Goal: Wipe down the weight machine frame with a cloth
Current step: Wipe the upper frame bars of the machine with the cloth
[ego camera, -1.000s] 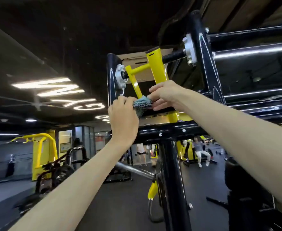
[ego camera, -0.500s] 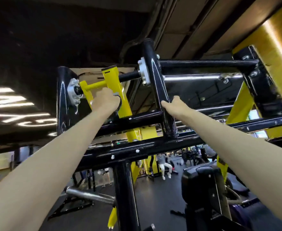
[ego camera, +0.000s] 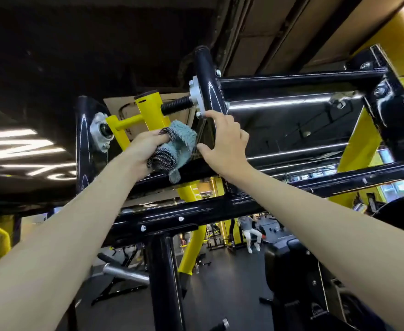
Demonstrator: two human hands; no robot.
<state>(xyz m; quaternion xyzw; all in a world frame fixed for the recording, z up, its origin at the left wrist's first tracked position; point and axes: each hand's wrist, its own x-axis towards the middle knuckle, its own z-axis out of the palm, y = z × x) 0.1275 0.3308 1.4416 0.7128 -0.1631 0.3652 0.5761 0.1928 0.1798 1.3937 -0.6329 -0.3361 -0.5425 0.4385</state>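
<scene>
Your left hand (ego camera: pixel 146 149) grips bunched cloth (ego camera: pixel 177 143) at picture centre, just beside yellow lever (ego camera: pixel 148 108). Cloth long axis near-vertical, tail pointing down over weight machine frame (ego camera: pixel 220 207). Your right hand (ego camera: pixel 224 144): fingers spread, holding nothing, index tip on black upright (ego camera: pixel 204 68).

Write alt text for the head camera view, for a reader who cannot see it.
Seen from below, a person's left hand grips a bunched grey-blue cloth beside the yellow pivot arm of a black weight machine frame. The right hand is open, fingers spread by a black upright. A gym floor lies beyond.
</scene>
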